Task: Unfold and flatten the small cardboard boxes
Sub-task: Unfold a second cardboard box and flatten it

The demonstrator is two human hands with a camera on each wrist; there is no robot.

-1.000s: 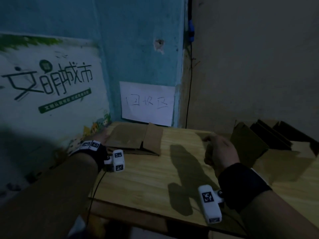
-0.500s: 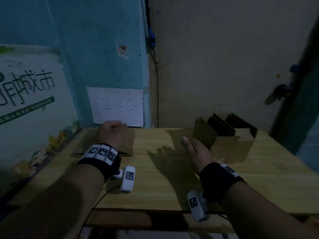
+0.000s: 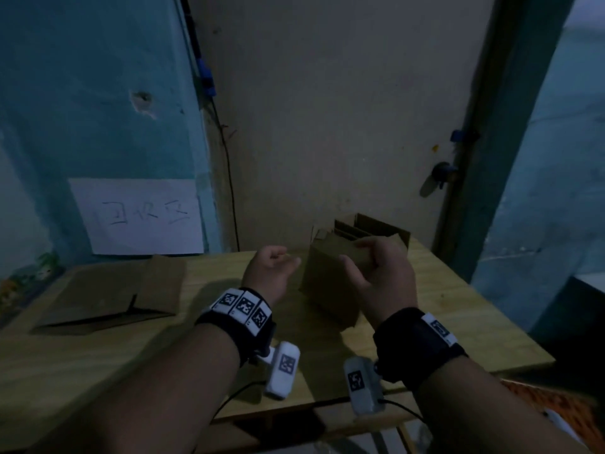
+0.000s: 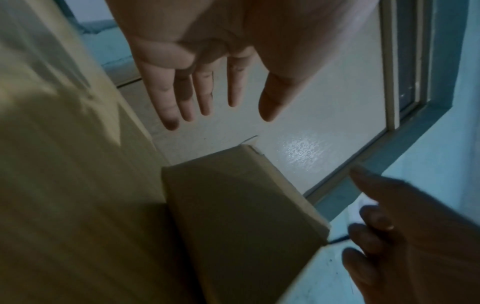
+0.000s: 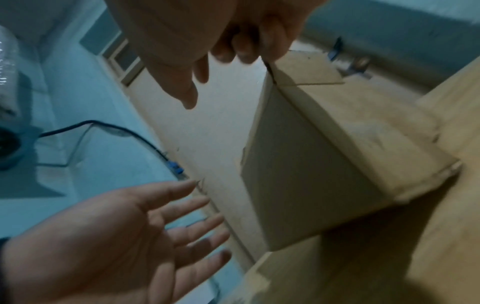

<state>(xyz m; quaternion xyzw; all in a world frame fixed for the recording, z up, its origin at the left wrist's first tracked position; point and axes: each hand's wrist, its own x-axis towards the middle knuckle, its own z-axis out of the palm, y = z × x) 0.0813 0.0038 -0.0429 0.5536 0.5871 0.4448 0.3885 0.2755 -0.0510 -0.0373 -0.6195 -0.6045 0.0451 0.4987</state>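
Grasping a small cardboard box (image 3: 327,283) by its top flap, the right hand (image 3: 379,280) held it upright above the desk (image 3: 458,316). Left hand (image 3: 268,273) hovered just beside it, grip released, fingers relaxed. Flattened cardboard (image 3: 108,296) lay far left.

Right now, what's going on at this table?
A person is breaking down small cardboard boxes on a wooden table. The right hand grips the top of an upright box that is not yet flattened, while the left hand hovers open beside it without touching. One flattened box already lies at the table's left end, and more folded boxes stand behind the held one.
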